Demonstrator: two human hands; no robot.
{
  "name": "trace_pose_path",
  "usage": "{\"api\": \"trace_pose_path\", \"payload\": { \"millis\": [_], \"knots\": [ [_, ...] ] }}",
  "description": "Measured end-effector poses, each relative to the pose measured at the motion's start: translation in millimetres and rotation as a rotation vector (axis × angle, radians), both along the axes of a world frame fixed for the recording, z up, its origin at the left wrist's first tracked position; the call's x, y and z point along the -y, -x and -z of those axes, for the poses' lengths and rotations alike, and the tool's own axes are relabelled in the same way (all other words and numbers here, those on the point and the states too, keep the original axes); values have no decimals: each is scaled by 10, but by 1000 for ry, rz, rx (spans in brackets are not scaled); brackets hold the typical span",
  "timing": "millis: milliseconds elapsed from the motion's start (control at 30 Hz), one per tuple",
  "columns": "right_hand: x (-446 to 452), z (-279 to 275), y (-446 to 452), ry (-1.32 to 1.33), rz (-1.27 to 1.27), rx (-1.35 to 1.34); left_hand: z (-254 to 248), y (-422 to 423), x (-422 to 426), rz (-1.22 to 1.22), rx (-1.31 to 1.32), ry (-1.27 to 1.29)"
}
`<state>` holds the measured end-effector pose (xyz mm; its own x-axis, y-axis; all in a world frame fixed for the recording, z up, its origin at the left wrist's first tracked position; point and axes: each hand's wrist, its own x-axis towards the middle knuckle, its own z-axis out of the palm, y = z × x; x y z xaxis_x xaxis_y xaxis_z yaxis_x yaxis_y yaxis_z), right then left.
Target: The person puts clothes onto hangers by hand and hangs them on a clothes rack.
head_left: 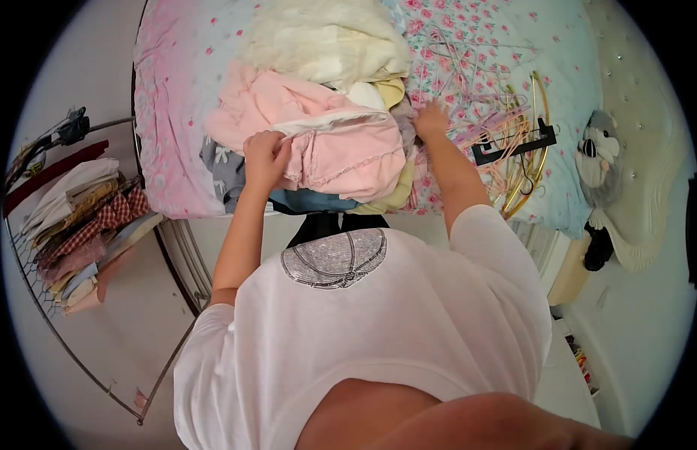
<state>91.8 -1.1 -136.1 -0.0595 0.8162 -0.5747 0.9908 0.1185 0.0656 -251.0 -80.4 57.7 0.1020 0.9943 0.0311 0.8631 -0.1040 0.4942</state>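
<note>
A pink garment (348,154) with a white inner edge lies on top of a pile of clothes at the bed's near side. My left hand (264,159) is closed on the left part of this garment, fingers curled into the cloth. My right hand (432,120) rests at the pile's right side, fingers stretched out, between a greyish garment and the loose hangers (506,139). Behind the pink garment lies a fluffy cream piece (326,41). Grey, blue and yellow clothes stick out from underneath.
The bed (176,135) has a flowered pink and pale blue cover. A black clip hanger (515,145) and gold hangers lie on its right side. At the left stands a metal rack (71,352) with clothes hanging. A plush toy (599,146) sits by the padded headboard (641,120).
</note>
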Motion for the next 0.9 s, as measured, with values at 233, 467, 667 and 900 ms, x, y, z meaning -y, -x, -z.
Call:
{"api": "trace_pose_path", "payload": {
  "millis": [233,467,667,900],
  "knots": [
    [258,420,-591,48,21,111,64,50,-14,8,5,-16],
    [229,691,-359,-174,595,-450,70,-26,-75,32,14,5],
    [149,1025,-187,-379,1060,-695,104,-22,-84,43,8,12],
    [178,735,-227,-414,1030,-583,79,-33,-58,55,33,21]
  ]
}}
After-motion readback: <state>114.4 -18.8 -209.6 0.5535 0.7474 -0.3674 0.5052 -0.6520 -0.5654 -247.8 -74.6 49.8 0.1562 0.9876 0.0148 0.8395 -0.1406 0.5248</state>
